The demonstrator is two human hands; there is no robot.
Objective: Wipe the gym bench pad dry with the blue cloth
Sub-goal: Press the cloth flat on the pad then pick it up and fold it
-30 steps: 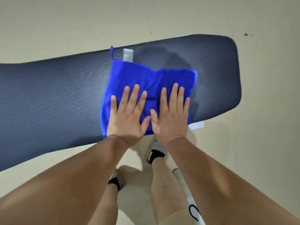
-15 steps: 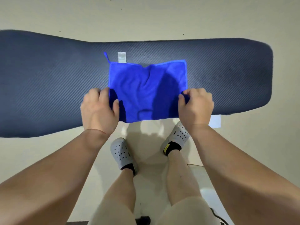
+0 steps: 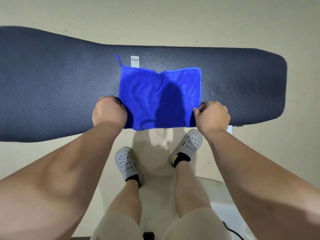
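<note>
A long dark bench pad (image 3: 60,87) with a woven texture runs across the view. The blue cloth (image 3: 155,94) lies flat on its middle, a white tag and a small loop at its far left corner. My left hand (image 3: 109,111) is curled on the cloth's near left corner. My right hand (image 3: 212,115) pinches the near right corner. The cloth's near edge hangs slightly over the pad's front edge. A dark shadow falls across the cloth's centre.
Beige floor (image 3: 173,18) surrounds the bench. My two feet in white perforated clogs (image 3: 128,163) stand just in front of the pad. A pale object with a dark cable (image 3: 230,227) sits at the lower right.
One second ago both palms lay flat on the cloth. They have since slid to its near corners and closed on them; the cloth now lies flatter and squarer on the pad.
</note>
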